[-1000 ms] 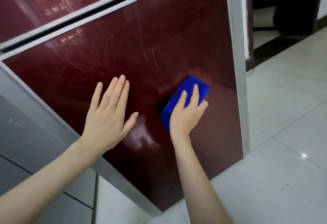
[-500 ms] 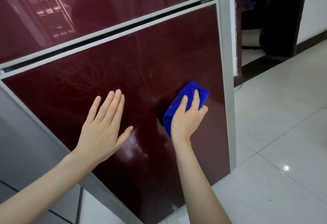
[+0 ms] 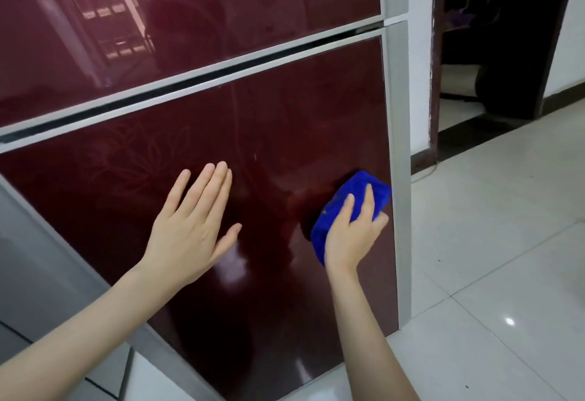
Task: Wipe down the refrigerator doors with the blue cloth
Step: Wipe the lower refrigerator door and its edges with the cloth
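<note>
The refrigerator has two glossy dark red doors with grey frames: an upper door (image 3: 221, 21) and a lower door (image 3: 285, 122). My right hand (image 3: 351, 236) holds the folded blue cloth (image 3: 357, 188) and presses it against the lower door, close to that door's right grey frame (image 3: 395, 147). Its fingers lie over the cloth and its thumb is hidden by it. My left hand (image 3: 190, 229) lies flat on the lower door to the left of the cloth, fingers straight and pointing up, holding nothing.
White glossy floor tiles (image 3: 506, 258) spread to the right of the refrigerator. A dark doorway (image 3: 493, 36) opens at the upper right, behind a white wall edge. A grey surface (image 3: 38, 258) adjoins the lower door on the left.
My right hand has slid the cloth to the right, up to the door's right frame. The view has tilted up, showing more of the upper door. My left hand stays flat on the door.
</note>
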